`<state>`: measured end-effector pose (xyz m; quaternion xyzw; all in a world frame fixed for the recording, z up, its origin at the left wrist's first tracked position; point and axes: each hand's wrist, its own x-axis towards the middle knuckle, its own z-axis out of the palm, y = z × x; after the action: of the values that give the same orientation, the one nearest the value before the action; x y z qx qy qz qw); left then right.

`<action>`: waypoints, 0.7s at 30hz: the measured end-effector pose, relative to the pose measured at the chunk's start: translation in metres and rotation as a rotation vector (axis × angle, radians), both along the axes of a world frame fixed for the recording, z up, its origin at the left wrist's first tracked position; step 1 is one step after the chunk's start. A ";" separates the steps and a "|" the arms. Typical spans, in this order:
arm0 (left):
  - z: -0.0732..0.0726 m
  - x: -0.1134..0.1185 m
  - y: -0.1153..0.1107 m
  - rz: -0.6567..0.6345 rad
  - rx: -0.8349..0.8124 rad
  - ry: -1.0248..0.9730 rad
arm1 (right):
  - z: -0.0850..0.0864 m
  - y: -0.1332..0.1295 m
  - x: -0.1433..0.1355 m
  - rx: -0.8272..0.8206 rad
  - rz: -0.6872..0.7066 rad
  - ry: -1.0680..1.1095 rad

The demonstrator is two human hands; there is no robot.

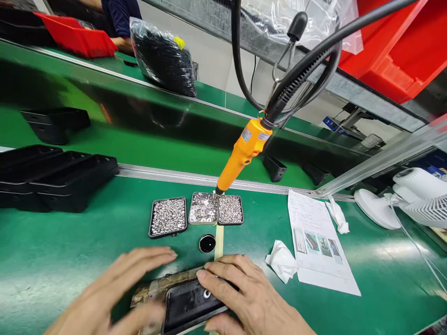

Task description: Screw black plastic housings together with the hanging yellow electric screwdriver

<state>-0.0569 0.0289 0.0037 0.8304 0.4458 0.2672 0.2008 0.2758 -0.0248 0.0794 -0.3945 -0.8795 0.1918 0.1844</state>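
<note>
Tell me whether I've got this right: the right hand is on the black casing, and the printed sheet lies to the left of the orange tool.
Not quite: the head view shows the printed sheet to the right of the orange tool. The right hand is on the black casing.

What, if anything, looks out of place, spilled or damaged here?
One crumpled tissue by the left edge of the printed sheet and another by its right edge look like stray litter. The mottled block beneath the black casing looks worn, though partly hidden. No spill shows around the three trays of small metal parts.
</note>
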 end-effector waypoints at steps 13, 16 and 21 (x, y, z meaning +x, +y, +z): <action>-0.015 0.026 0.118 0.099 0.149 0.088 | 0.046 0.163 -0.021 0.215 -0.687 0.818; -0.010 0.023 0.117 0.121 0.122 0.068 | 0.052 0.202 -0.039 0.065 -0.652 0.895; 0.003 0.024 0.113 0.189 -0.020 -0.032 | 0.050 0.232 -0.050 0.052 -0.611 0.867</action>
<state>-0.0330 0.1424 0.0068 0.7782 0.5216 0.2938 0.1899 0.2253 0.2073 0.1295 -0.5127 -0.5721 0.2527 0.5882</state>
